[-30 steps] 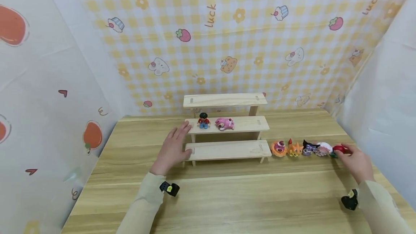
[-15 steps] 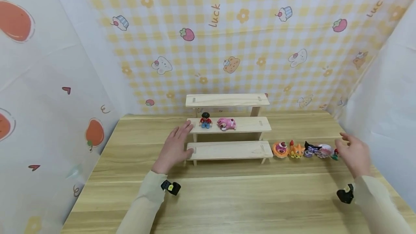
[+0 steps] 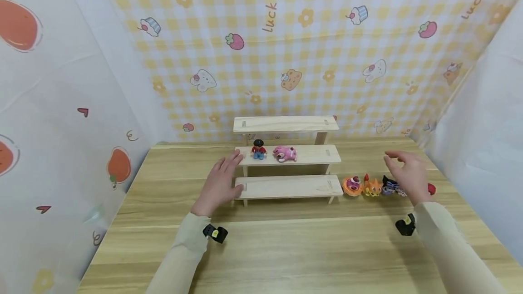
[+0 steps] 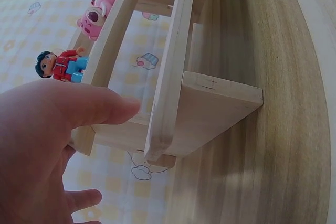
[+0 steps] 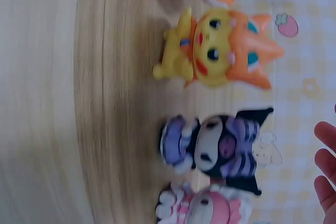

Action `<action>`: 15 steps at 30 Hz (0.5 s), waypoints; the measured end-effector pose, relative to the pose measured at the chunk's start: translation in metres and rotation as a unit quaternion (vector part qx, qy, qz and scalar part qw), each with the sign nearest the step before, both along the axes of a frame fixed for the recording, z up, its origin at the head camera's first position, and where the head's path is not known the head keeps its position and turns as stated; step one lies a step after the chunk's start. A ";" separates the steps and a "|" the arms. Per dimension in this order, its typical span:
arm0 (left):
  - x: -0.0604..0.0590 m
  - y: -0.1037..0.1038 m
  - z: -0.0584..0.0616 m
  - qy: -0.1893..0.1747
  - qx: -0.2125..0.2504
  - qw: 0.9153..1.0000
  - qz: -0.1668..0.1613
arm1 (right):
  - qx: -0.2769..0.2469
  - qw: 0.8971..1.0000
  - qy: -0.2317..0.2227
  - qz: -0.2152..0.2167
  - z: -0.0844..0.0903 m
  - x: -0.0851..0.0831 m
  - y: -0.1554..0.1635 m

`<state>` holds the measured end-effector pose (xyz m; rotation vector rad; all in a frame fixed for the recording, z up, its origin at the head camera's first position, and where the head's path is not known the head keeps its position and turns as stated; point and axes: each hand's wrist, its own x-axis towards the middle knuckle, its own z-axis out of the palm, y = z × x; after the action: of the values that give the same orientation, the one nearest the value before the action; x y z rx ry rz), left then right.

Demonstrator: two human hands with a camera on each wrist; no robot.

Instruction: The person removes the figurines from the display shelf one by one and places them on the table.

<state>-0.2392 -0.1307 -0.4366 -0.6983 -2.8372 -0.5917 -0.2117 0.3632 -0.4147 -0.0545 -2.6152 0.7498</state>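
Your left hand (image 3: 216, 188), grip spread, flanks the three-tier pale wooden rack (image 3: 286, 124) on its left — probably to steady it — while your right hand (image 3: 410, 175), loosely curved and apparently empty, hovers above multicoloured plastic-looking figurines (image 3: 390, 186), lined up on the bench (image 3: 286, 248) presumably for easy reach.

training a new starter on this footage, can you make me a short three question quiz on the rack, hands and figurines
1. Which tier of the wooden rack bears the boy figurine and the pink bear figurine?
a) top
b) middle
c) bottom

2. True or false: the left hand is at the rack's left end.

3. In the right wrist view, which figurine stands between the orange-and-yellow figurine and the pink-and-white figurine?

Key: 1. b; 2. true; 3. the black-and-purple Kuromi figurine.
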 end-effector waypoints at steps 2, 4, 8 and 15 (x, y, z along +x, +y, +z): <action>0.000 -0.001 0.001 0.004 0.001 1.000 -0.001 | -0.002 1.000 0.010 0.012 0.000 -0.003 -0.007; 0.000 0.000 0.002 0.001 0.002 1.000 -0.001 | -0.010 1.000 0.013 0.022 -0.001 -0.005 -0.014; 0.002 0.001 0.002 0.001 0.002 1.000 -0.008 | -0.011 0.999 0.027 0.031 -0.002 -0.010 -0.030; 0.001 -0.001 -0.001 -0.001 0.002 1.000 0.003 | -0.041 0.996 0.038 0.073 0.004 -0.030 -0.076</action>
<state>-0.2383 -0.1316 -0.4376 -0.6876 -2.8391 -0.5973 -0.2416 0.2877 -0.4110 0.1394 -2.5365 0.8902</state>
